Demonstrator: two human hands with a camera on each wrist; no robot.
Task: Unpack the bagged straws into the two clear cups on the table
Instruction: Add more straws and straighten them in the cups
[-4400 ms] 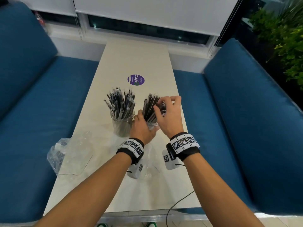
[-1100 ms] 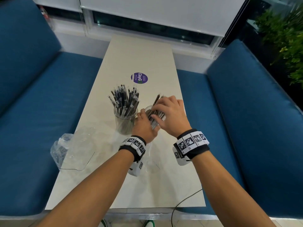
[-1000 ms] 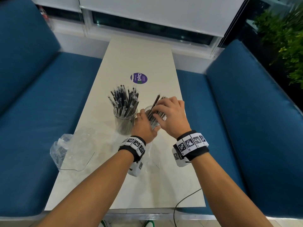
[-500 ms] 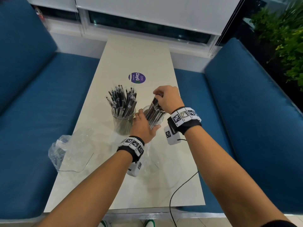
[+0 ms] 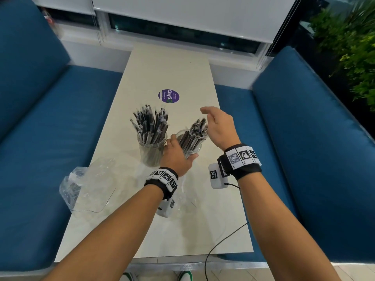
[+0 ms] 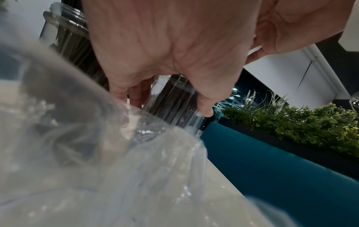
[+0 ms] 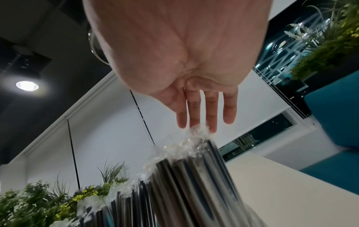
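Observation:
Two clear cups stand mid-table, each packed with black, clear-wrapped straws. The left cup [image 5: 151, 149] stands alone. My left hand [image 5: 177, 153] grips the right cup [image 5: 190, 148] low on its wall; the left wrist view shows fingers and thumb curled round that cup [image 6: 170, 98]. Its straws [image 5: 195, 132] lean to the right. My right hand [image 5: 218, 123] hovers just right of and above the straw tops, fingers straight and holding nothing. In the right wrist view the fingertips [image 7: 196, 122] hang just over the straws [image 7: 184, 176].
A crumpled empty clear bag [image 5: 89, 185] lies at the table's near-left edge, and more clear plastic [image 6: 97, 169] sits under my left wrist. A purple round sticker [image 5: 168, 96] lies further back. Blue benches [image 5: 304, 138] flank the narrow table [image 5: 168, 63]. A black cable [image 5: 221, 244] trails off the near edge.
My right hand has let go of the straws in the right cup and opened, lifting slightly right. My left hand keeps its grip on the cup.

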